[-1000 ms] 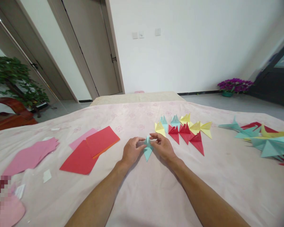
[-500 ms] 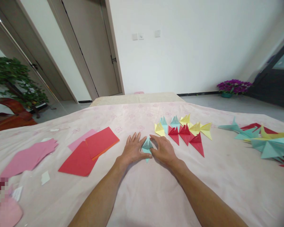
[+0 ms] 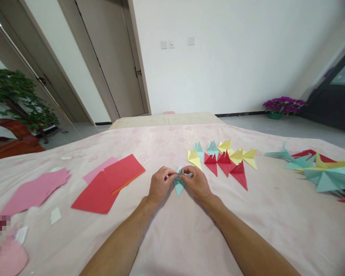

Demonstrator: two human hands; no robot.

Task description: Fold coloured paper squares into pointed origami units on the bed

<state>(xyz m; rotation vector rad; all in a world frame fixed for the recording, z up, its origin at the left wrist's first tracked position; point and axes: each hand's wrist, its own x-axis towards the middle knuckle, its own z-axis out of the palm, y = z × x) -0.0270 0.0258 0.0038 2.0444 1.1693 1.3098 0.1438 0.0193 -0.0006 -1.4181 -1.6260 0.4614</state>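
Between my hands is a light-blue folded paper crane, its pointed lower end toward me on the pale pink cloth. My left hand pinches its upper part with thumb and index finger. From the other side my right hand pinches the same upper part, the fingertips of both hands nearly meeting. The fingers cover some of the folds there. Just beyond my right hand stand several small folded cranes, among them a red crane, a yellow crane and a light-blue crane.
Red paper sheets lie to the left, with a pile of pink paper farther left and a white scrap nearby. At the far right is a heap of larger folded paper pieces. The pink tablecloth covers the table.
My left hand's spread fingers have curled into a pinch. Both thumbs have moved up to the crane's upper part, exposing more of its lower point.
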